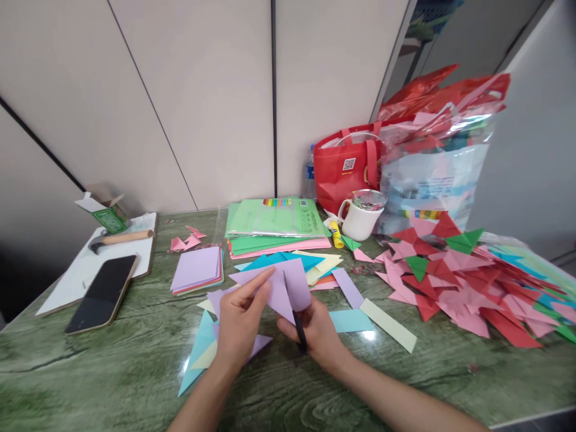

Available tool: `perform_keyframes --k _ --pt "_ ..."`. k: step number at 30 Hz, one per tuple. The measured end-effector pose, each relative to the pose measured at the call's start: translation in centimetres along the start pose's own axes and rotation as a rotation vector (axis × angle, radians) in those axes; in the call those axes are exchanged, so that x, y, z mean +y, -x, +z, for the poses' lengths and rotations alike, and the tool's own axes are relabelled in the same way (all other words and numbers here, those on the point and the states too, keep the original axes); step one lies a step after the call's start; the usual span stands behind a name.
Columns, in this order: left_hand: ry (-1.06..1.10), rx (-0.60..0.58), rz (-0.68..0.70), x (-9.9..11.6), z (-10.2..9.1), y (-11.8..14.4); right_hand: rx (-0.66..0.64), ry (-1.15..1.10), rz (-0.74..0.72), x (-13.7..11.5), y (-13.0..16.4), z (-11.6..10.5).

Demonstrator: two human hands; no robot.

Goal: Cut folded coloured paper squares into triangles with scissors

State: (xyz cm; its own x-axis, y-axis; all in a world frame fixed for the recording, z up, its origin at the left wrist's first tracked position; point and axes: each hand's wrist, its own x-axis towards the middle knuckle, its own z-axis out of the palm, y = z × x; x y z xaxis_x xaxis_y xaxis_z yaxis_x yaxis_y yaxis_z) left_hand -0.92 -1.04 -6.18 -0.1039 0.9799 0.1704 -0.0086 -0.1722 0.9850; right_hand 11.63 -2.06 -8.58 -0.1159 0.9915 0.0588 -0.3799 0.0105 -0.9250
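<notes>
Hands both busy over green marbled table. Left hand pinches lilac paper sheet at its left side, thumb on the near face, index finger stretched along the top edge. Right hand closed around black-handled scissors; blade points up and lies against the lilac sheet near its middle. Can't tell whether blades are parted. Sheet is lifted off the table, tilted, between and just above both hands.

Under the left hand: paper offcuts, light blue triangle, cream and lilac scraps touching it. Right of the right hand: blue rectangle, pale yellow strip, lilac strip, all flat on the table. Just beyond the hands: loose blue and yellow sheets, then a stack of coloured paper with a green pack on top. Left of that stack: small square pad stack, lilac on top, with pink folded bits behind it.

Far left of left hand: phone face up, partly on a white board, with hammer and open green carton on the board.

Far right of right hand: big pile of folded triangles, mostly pink and red, some green. Beyond it: white mug, yellow glue stick just beside the mug, red tote bag, clear plastic bag stuffed with more folded pieces.
</notes>
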Motion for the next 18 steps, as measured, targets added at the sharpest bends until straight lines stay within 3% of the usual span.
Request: perform_keyframes --k 14,18 --pt "0.056 0.002 -0.021 -0.08 0.28 -0.11 0.101 0.047 0.075 -0.33 -0.10 0.08" --pt "0.062 0.000 -0.031 -0.10 0.25 0.04 0.077 0.088 0.075 -0.64 -0.07 0.16"
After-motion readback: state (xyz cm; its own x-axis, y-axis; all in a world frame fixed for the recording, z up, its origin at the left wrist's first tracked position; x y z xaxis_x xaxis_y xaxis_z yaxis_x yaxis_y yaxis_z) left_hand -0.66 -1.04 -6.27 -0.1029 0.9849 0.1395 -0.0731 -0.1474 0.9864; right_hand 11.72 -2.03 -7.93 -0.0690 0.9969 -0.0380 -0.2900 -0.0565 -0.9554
